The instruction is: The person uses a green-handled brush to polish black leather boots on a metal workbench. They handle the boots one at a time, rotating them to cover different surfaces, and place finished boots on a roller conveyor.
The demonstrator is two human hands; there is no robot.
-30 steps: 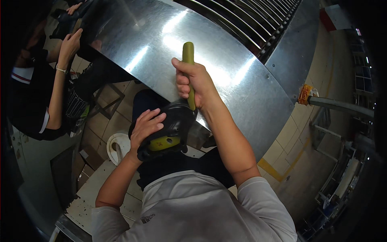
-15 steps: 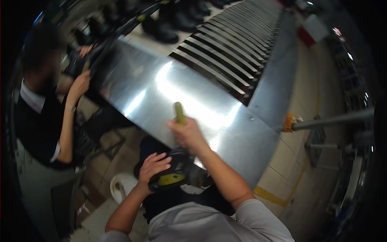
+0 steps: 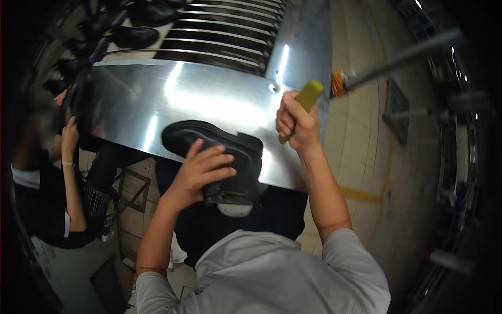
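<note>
the left hand [image 3: 201, 170] lies spread over a black boot [image 3: 214, 149], fingers curled loosely round its ankle and pressing it down; the boot rests on its side at the near edge of a shiny metal bench [image 3: 157, 99], toe pointing left. the right hand [image 3: 295, 123] is closed in a fist around a yellow-green handle [image 3: 306, 99], raised just right of the boot above the bench; what is on the handle's lower end cannot be seen. beyond the bench runs a slatted conveyor [image 3: 225, 31] carrying more dark shoes [image 3: 133, 35]. at left another person's hand [image 3: 69, 137] touches the bench edge. the floor [image 3: 361, 157] is pale tile with a yellow line
</note>
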